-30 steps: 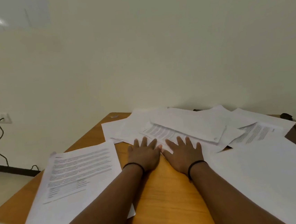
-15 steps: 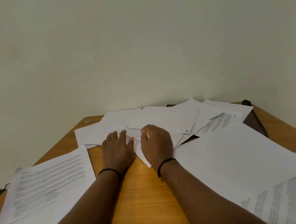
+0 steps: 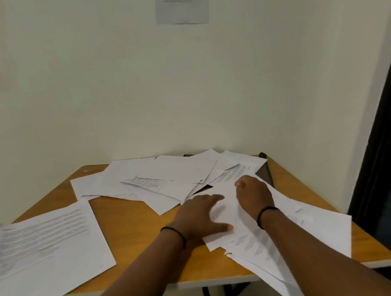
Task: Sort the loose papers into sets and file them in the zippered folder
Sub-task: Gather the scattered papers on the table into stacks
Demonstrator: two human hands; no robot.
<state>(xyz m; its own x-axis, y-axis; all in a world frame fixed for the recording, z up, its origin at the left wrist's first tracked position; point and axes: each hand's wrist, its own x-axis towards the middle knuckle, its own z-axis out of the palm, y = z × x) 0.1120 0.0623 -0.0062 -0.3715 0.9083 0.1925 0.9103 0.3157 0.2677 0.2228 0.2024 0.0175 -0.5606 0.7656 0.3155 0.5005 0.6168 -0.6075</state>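
The left hand point(image 3: 199, 215) is laid flat, fingers straight and thumb spread, on a blank sheet point(image 3: 228, 206) near the desk's point(image 3: 129, 216) right edge. The right hand point(image 3: 253, 193) is rested on the same sheet with fingers curled under; whether paper is pinched cannot be told. Loose papers point(image 3: 168, 174) are spread along the far edge, a printed stack point(image 3: 43, 243) at the near left corner. The dark folder point(image 3: 265, 172) is partly covered at the far right corner.

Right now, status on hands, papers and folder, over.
Left hand flat on right paper stack; right hand curled on it. Loose papers unsorted. Dark folder at back, mostly buried under sheets.
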